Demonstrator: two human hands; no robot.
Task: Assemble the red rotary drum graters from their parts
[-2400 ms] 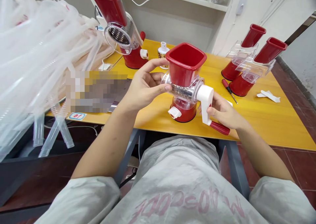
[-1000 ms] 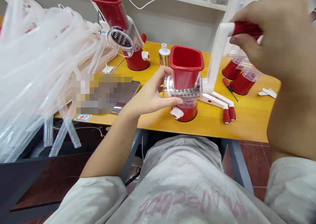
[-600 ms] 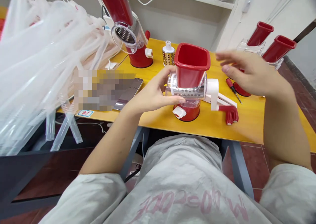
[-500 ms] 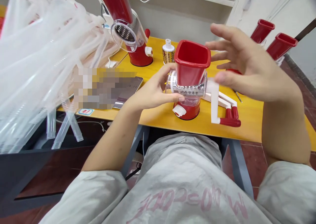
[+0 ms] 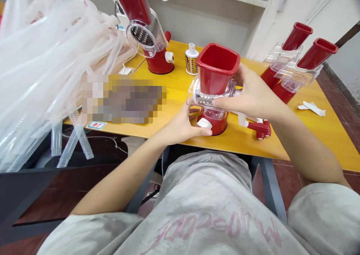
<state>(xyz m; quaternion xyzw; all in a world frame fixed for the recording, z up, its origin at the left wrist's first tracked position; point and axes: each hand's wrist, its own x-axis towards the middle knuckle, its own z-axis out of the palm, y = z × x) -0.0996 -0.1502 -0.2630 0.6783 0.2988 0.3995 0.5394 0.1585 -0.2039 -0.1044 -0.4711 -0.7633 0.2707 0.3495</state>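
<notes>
The right hand (image 5: 250,92) closes narrowly on the steel drum (image 5: 204,99) of a red rotary grater (image 5: 215,75), which stands at the centre of the surface (image 5: 180,93). The left hand (image 5: 182,125) curls against its red base (image 5: 215,126). Hopper and drum sit assembled; white crank handles (image 5: 251,124) at 3 o'clock may not be attached.

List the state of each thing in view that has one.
Front rotary grater: upright on the table, metal drum in its clear housing.
Left hand: cupped around the grater's red base.
Right hand: fingers gripping the drum housing.
Crank handles: behind the grater, partly hidden; cannot tell if one is fitted.
Back grater: standing, hopper tilted.
Spare drum: standing upright, white cap on top.
</notes>
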